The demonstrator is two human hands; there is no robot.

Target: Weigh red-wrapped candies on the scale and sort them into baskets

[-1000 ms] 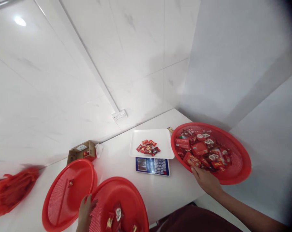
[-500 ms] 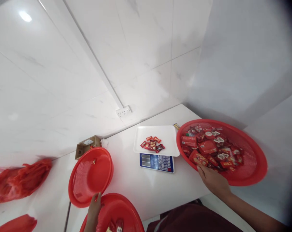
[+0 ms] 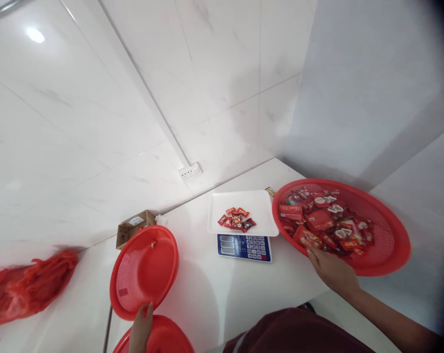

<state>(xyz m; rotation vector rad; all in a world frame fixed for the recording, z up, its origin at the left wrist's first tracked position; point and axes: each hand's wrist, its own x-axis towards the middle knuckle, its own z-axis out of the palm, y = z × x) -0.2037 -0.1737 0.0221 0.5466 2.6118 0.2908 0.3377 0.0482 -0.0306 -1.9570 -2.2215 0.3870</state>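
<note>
My right hand (image 3: 334, 269) is closed on the near rim of a large red plastic basket (image 3: 391, 245) at the right, with the thumb on the inside. Red-wrapped snack packets (image 3: 319, 220) are piled in that basket. At the lower left my left hand (image 3: 141, 327) pinches the near rim of a smaller red basket (image 3: 148, 272), which holds only a small gold-coloured piece (image 3: 152, 244). Partly under my left hand, another red basket (image 3: 166, 338) is cut off by the lower edge of the view.
Several red packets (image 3: 236, 220) lie on a white tray (image 3: 214, 201) on a blue digital scale (image 3: 244, 247), between the baskets. A cardboard box (image 3: 131, 229) stands behind the smaller basket. Red mesh bags (image 3: 34, 284) lie at the far left. A wall socket (image 3: 190, 171) is above the table.
The lowest red basket has slid down and left, and its packets have gone out of view. The view has shifted slightly; both hands stay at their basket rims.
</note>
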